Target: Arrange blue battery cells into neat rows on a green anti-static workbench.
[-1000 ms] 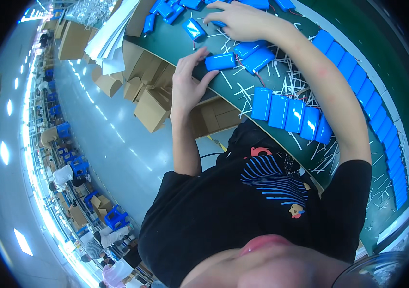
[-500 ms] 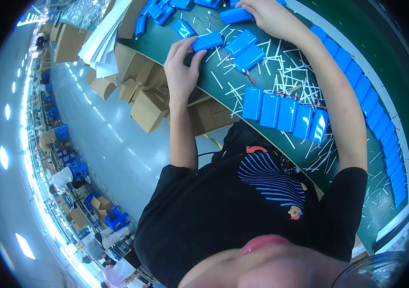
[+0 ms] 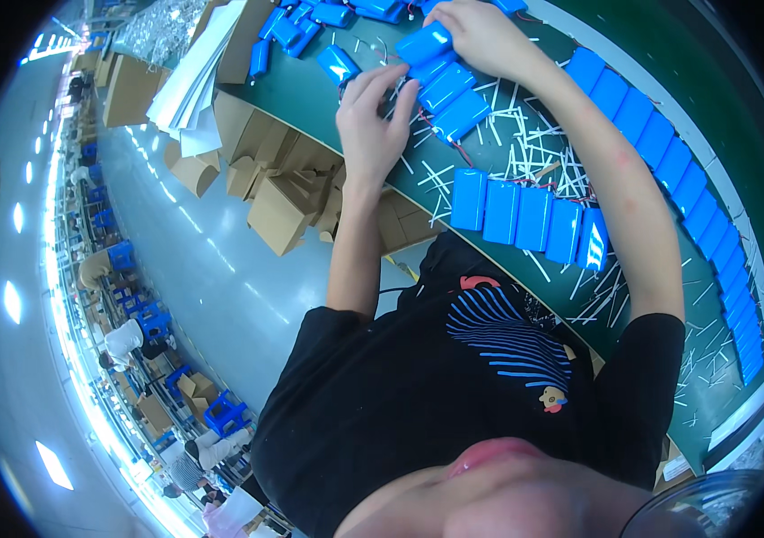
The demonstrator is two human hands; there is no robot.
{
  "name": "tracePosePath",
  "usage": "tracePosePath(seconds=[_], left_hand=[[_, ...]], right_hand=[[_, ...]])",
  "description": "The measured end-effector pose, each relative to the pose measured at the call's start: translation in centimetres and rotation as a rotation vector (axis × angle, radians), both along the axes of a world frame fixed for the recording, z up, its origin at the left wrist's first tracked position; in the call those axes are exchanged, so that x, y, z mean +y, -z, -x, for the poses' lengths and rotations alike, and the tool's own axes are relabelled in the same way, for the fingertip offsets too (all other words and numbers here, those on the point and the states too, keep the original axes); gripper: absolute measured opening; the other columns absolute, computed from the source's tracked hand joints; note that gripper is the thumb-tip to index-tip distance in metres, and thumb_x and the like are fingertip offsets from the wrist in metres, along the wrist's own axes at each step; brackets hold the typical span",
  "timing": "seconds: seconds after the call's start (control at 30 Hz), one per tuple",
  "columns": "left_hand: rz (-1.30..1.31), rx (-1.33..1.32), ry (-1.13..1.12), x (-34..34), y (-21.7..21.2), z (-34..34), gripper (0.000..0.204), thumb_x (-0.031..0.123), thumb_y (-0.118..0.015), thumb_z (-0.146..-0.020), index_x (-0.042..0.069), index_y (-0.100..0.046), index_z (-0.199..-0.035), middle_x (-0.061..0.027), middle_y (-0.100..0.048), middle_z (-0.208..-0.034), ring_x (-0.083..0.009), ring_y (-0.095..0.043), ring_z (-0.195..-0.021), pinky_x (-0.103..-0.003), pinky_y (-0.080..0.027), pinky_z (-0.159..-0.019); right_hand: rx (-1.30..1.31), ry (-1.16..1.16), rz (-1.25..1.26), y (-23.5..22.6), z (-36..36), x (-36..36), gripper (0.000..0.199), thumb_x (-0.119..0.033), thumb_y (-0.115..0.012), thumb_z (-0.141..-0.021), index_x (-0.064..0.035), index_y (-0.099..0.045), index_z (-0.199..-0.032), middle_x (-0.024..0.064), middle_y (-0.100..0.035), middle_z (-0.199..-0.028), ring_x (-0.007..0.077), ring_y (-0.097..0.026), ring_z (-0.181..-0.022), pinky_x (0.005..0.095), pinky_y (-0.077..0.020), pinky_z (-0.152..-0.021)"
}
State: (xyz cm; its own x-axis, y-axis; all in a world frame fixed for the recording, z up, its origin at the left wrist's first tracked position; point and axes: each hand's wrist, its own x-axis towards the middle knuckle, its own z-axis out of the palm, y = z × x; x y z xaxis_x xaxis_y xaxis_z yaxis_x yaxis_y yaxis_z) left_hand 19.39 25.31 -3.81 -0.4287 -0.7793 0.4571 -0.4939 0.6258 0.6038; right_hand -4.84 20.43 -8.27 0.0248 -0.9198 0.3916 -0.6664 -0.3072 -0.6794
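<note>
My left hand (image 3: pixel 373 121) has thumb and fingertips closed at the left end of a blue battery pack (image 3: pixel 434 69), at the top of a short row on the green table. Part of that pack is hidden under another blue battery pack (image 3: pixel 424 43), which my right hand (image 3: pixel 479 38) grips by its far right corner. Two more packs of the row (image 3: pixel 461 117) lie side by side just below, with thin red wires at their ends. A single wired pack (image 3: pixel 338 65) rests left of my left fingers.
Thin white strips (image 3: pixel 530 148) are scattered over the green table (image 3: pixel 611 309). Several packs stand in a near row (image 3: pixel 532 220); a long line of them (image 3: pixel 673 161) runs along the right edge. Loose packs (image 3: pixel 332 15) are heaped at the far left. Cardboard boxes (image 3: pixel 279 211) stand beside the table.
My left hand has moved right, bringing its pack against the short row. My right hand has shifted slightly left with its pack, which now overlaps that one.
</note>
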Motion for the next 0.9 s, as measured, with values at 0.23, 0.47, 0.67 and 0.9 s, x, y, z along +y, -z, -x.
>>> tracePosePath(seconds=[0.23,0.47,0.67,0.9], left_hand=[[0.058,0.107,-0.042,-0.7,0.3,-1.2,0.024,0.018,-0.078,-0.094,0.005,-0.079,-0.115,-0.0075,-0.072,-0.122,-0.0249,-0.063,-0.106,-0.036,-0.052,-0.092],[0.228,-0.094,0.081,-4.0,-0.2,1.5,0.025,0.02,-0.076,-0.096,0.01,-0.078,-0.12,-0.0064,-0.071,-0.127,-0.0256,-0.062,-0.109,-0.038,-0.051,-0.097],[0.26,-0.26,0.06,-6.0,-1.0,1.5,0.028,0.02,-0.075,-0.097,0.015,-0.078,-0.124,-0.0062,-0.07,-0.132,-0.0278,-0.061,-0.117,-0.04,-0.049,-0.104],[0.619,-0.368,-0.004,-13.0,-0.8,3.2,0.027,0.019,-0.077,-0.096,0.016,-0.079,-0.123,-0.0041,-0.071,-0.132,-0.0283,-0.06,-0.127,-0.043,-0.046,-0.112]], right_hand=[[0.025,-0.03,0.172,2.8,-1.4,-2.3,0.024,-0.017,-0.055,-0.102,-0.0003,-0.071,-0.096,0.0184,-0.074,-0.1,0.0421,-0.067,-0.088,0.0468,-0.0536,-0.081],[-0.043,0.014,0.178,-0.2,0.0,-0.5,0.014,-0.016,-0.064,-0.095,-0.0036,-0.069,-0.099,0.0157,-0.072,-0.099,0.0385,-0.066,-0.089,0.0442,-0.0541,-0.083],[0.212,0.1,0.171,1.1,1.5,-0.9,0.017,-0.016,-0.07,-0.089,-0.0061,-0.067,-0.103,0.0155,-0.07,-0.103,0.0369,-0.064,-0.093,0.045,-0.0536,-0.089],[0.396,0.174,-0.111,0.9,0.6,-0.9,0.023,-0.016,-0.073,-0.086,-0.0056,-0.065,-0.105,0.0174,-0.07,-0.107,0.0398,-0.064,-0.097,0.0483,-0.0526,-0.092]])
